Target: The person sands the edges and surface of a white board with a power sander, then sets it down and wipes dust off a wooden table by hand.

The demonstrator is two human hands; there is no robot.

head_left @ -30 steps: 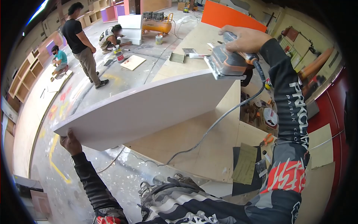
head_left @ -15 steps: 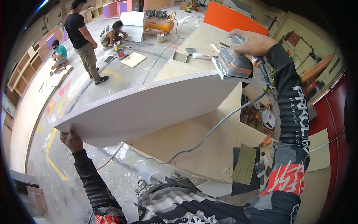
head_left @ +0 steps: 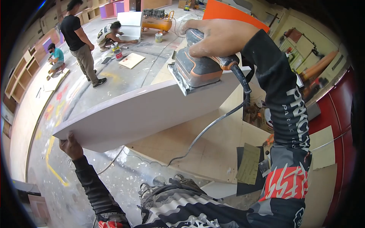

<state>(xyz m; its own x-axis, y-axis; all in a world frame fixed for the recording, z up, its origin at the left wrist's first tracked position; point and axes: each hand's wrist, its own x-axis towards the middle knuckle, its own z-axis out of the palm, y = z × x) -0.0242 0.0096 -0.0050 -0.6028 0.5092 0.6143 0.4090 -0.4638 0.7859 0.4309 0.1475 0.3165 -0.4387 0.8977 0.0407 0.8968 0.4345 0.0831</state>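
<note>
A long white board (head_left: 133, 116) with a curved upper edge stands on its side across my view. My left hand (head_left: 71, 146) grips its lower left corner. Over the top edge, right of the middle, my right hand (head_left: 220, 38) is wrapped round an electric sheet sander (head_left: 198, 71). The sander's flat pad rests along the board's upper edge, though the exact contact is partly hidden by its body. From its rear a dark power cord (head_left: 228, 113) hangs down in front of the board toward the wooden table (head_left: 197, 152).
Sandpaper sheets (head_left: 249, 163) lie on the table at right. An orange panel (head_left: 235, 15) stands behind. Across the floor are a standing person (head_left: 78, 41), two crouching people, paint cans (head_left: 118, 54) and an orange air compressor (head_left: 157, 25). Red panels (head_left: 332, 114) stand at far right.
My right hand has moved the sander left along the board's upper edge, closer to me, and the cord has shifted with it. My left hand still grips the corner.
</note>
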